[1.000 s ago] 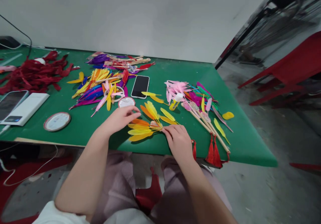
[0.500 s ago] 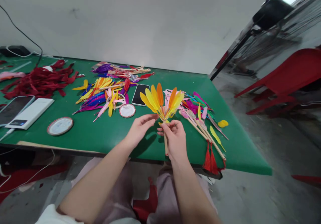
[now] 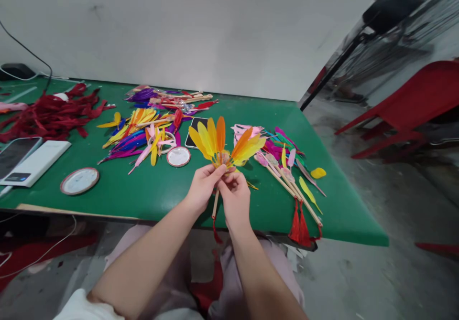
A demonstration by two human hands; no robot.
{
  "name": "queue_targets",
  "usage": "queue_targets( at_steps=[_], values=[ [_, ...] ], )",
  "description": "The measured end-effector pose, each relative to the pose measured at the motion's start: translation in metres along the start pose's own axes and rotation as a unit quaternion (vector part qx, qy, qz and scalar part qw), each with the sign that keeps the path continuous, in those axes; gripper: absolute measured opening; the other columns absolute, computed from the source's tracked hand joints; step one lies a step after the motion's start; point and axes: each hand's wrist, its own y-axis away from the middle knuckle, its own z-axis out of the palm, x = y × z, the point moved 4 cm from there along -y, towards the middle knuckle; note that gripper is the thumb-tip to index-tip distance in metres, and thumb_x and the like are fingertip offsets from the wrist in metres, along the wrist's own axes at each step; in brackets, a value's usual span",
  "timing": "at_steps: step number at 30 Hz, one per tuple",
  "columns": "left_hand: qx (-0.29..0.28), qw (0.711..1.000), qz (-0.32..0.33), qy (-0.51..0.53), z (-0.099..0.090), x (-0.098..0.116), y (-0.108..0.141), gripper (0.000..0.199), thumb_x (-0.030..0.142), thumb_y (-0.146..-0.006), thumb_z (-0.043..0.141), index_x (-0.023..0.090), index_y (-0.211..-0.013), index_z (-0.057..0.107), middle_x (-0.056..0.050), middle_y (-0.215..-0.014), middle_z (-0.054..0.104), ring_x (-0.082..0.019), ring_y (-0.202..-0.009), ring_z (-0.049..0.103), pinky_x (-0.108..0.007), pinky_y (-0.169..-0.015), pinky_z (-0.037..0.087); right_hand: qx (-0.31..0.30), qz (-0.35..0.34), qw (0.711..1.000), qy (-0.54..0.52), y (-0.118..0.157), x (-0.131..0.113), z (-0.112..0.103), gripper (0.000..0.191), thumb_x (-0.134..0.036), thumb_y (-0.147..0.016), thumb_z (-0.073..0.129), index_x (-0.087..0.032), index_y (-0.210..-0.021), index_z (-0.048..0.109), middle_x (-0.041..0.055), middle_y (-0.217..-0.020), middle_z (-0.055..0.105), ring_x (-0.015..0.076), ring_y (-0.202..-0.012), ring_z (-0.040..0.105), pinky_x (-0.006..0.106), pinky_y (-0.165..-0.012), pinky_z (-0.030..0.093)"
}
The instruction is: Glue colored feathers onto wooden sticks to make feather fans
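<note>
A fan of yellow and orange feathers (image 3: 220, 136) spreads upward on a wooden stick (image 3: 215, 204), with a red tassel (image 3: 217, 234) hanging from its lower end. My left hand (image 3: 205, 185) pinches the base of the feathers from the left. From the right, my right hand (image 3: 235, 193) closes on the same base, and the fingertips of both hands meet there. The exact grip at the feather roots is partly hidden by the fingers. A loose yellow feather (image 3: 252, 186) lies just right of my right hand.
Finished sticks with red tassels (image 3: 299, 224) lie on the green table (image 3: 344, 205) at right. Feather bundles (image 3: 132, 138), a round lid (image 3: 178, 156), another lid (image 3: 79, 181), a power bank (image 3: 39, 162) and red ribbons (image 3: 53, 114) are at left. A phone (image 3: 191, 138) lies behind the feathers.
My left hand has closed in on the feather base, where it was apart with fingers spread. The fan and my right hand have shifted left, and the stick's tassel now shows.
</note>
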Motion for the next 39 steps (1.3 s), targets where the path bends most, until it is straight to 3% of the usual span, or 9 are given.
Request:
queue_targets(
  at_steps=[9, 17, 28, 34, 39],
  values=[
    [0.006, 1.000, -0.023, 0.003, 0.001, 0.002, 0.002, 0.027, 0.033, -0.068, 0.065, 0.013, -0.085, 0.064, -0.008, -0.082, 0.069, -0.017, -0.074, 0.063, -0.027, -0.067, 0.048, -0.003, 0.000, 1.000, -0.016, 0.001, 0.000, 0.002, 0.024, -0.021, -0.066, 0.063, -0.019, -0.064, 0.039, -0.0072, -0.062, 0.044, 0.0083, -0.056, 0.044, 0.021, -0.055, 0.038],
    [0.007, 0.998, -0.048, -0.034, -0.002, -0.002, 0.002, 0.029, 0.036, -0.067, 0.066, 0.011, -0.081, 0.065, -0.008, -0.081, 0.068, -0.013, -0.065, 0.061, -0.019, -0.053, 0.044, -0.012, 0.014, 0.999, -0.027, 0.001, 0.002, 0.002, 0.024, -0.020, -0.065, 0.062, -0.019, -0.062, 0.039, -0.0072, -0.060, 0.044, 0.0083, -0.055, 0.044, 0.021, -0.052, 0.040],
    [0.015, 0.998, -0.056, 0.004, -0.008, -0.001, -0.001, 0.026, 0.033, -0.066, 0.067, 0.011, -0.078, 0.065, -0.006, -0.076, 0.068, -0.012, -0.065, 0.061, -0.023, -0.063, 0.046, -0.051, 0.020, 0.998, 0.034, -0.001, -0.003, -0.002, 0.020, -0.030, -0.068, 0.063, -0.019, -0.066, 0.046, -0.0041, -0.066, 0.050, 0.0094, -0.057, 0.050, 0.021, -0.050, 0.045],
    [0.024, 0.997, -0.065, -0.016, -0.009, 0.000, 0.001, 0.030, 0.037, -0.065, 0.067, 0.011, -0.081, 0.066, -0.007, -0.076, 0.069, -0.015, -0.075, 0.063, -0.027, -0.074, 0.045, 0.040, 0.016, 0.998, 0.035, -0.012, -0.005, -0.024, 0.023, -0.038, -0.070, 0.061, -0.019, -0.071, 0.047, -0.0063, -0.058, 0.052, 0.0073, -0.046, 0.051, 0.018, -0.043, 0.045],
    [0.028, 0.996, -0.073, -0.034, -0.012, 0.002, 0.003, 0.031, 0.038, -0.066, 0.066, 0.012, -0.082, 0.065, -0.007, -0.077, 0.069, -0.016, -0.076, 0.063, -0.027, -0.074, 0.044, 0.035, 0.024, 0.998, 0.049, -0.015, 0.000, -0.026, 0.022, -0.039, -0.071, 0.059, -0.018, -0.072, 0.053, -0.0054, -0.057, 0.053, 0.0070, -0.047, 0.051, 0.017, -0.041, 0.044]
  ],
)
